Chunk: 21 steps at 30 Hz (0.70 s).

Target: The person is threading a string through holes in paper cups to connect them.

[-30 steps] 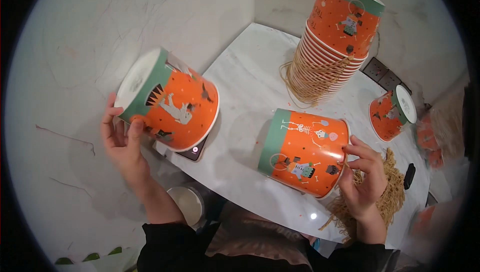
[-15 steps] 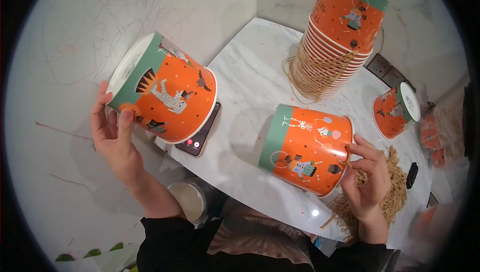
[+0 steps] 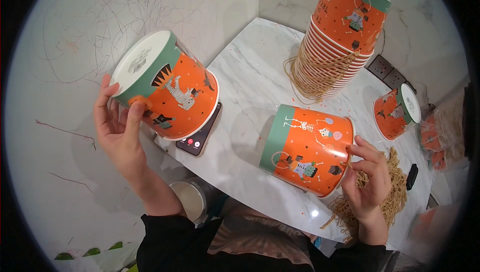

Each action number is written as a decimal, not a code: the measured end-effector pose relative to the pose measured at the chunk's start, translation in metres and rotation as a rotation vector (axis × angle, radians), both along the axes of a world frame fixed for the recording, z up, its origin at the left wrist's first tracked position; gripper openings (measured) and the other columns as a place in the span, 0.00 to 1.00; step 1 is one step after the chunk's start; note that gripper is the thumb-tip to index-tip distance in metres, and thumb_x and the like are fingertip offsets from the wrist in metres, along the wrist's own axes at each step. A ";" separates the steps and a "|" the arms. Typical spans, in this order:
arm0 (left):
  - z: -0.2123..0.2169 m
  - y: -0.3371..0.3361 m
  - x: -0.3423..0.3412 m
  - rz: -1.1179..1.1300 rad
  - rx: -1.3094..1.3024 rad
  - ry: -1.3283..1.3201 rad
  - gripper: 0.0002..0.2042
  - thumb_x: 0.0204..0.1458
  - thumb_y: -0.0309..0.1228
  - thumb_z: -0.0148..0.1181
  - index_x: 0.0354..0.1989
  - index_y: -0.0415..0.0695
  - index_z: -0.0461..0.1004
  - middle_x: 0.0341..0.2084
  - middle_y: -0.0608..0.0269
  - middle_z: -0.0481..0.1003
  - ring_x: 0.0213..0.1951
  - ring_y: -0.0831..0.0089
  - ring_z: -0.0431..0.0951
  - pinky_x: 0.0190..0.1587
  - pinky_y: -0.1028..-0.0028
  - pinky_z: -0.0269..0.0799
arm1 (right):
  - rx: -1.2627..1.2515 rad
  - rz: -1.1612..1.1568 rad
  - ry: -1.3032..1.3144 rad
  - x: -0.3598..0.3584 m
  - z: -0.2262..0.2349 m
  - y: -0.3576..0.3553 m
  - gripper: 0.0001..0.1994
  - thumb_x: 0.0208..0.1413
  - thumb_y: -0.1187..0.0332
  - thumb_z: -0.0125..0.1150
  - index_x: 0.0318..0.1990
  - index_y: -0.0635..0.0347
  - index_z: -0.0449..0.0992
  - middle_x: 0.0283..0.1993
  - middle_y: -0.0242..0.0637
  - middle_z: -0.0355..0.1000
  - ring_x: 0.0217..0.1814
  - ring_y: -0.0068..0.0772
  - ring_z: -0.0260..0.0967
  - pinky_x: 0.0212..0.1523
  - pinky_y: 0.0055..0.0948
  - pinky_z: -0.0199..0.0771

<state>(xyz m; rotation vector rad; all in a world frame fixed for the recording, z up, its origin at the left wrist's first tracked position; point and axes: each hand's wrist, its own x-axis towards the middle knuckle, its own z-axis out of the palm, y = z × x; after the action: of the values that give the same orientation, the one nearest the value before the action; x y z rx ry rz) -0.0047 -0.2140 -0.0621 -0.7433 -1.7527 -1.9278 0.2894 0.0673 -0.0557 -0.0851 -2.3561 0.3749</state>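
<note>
Two bare hands, left hand and right hand, no rings, gloves or watch in sight. Black long sleeves pushed back above the wrists, forearms uncovered. Patterned brownish garment between the sleeves at the lower edge.

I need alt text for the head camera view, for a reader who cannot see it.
The left hand holds an orange paper bucket in the air, while the right hand touches a second bucket lying on a marble table near a tall bucket stack.

I see glossy printed paper buckets, a polished marble tabletop, and rough straw-like twine.
</note>
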 end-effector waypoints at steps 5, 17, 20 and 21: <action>0.002 0.005 0.003 0.000 0.011 -0.013 0.20 0.56 0.16 0.64 0.58 0.39 0.71 0.72 0.44 0.56 0.65 0.62 0.70 0.56 0.70 0.75 | 0.011 -0.003 -0.005 0.000 0.002 0.000 0.12 0.42 0.84 0.66 0.36 0.65 0.73 0.47 0.52 0.79 0.56 0.59 0.77 0.55 0.44 0.80; -0.002 0.015 -0.003 0.005 -0.054 -0.076 0.23 0.53 0.21 0.70 0.58 0.39 0.72 0.72 0.46 0.57 0.65 0.63 0.70 0.63 0.67 0.69 | -0.007 0.004 -0.008 0.000 0.001 0.001 0.12 0.42 0.83 0.67 0.35 0.65 0.73 0.48 0.52 0.79 0.57 0.59 0.77 0.55 0.45 0.80; -0.001 0.015 -0.004 0.012 -0.042 -0.103 0.23 0.53 0.21 0.71 0.58 0.39 0.72 0.72 0.46 0.58 0.64 0.64 0.71 0.62 0.68 0.70 | -0.008 0.005 -0.007 0.000 0.001 0.002 0.12 0.42 0.83 0.67 0.35 0.65 0.73 0.48 0.51 0.79 0.57 0.59 0.77 0.55 0.45 0.80; -0.001 0.015 -0.004 0.011 -0.042 -0.104 0.23 0.53 0.21 0.71 0.58 0.39 0.72 0.72 0.46 0.58 0.64 0.64 0.71 0.62 0.68 0.70 | -0.006 0.007 -0.008 0.000 0.001 0.002 0.12 0.42 0.83 0.67 0.35 0.65 0.73 0.48 0.51 0.79 0.57 0.59 0.77 0.55 0.45 0.80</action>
<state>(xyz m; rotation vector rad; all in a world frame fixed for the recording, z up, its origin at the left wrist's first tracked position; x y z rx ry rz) -0.0089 -0.1990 -0.0631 -0.6565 -1.8606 -1.9595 0.2898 0.0691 -0.0549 -0.0812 -2.3639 0.3851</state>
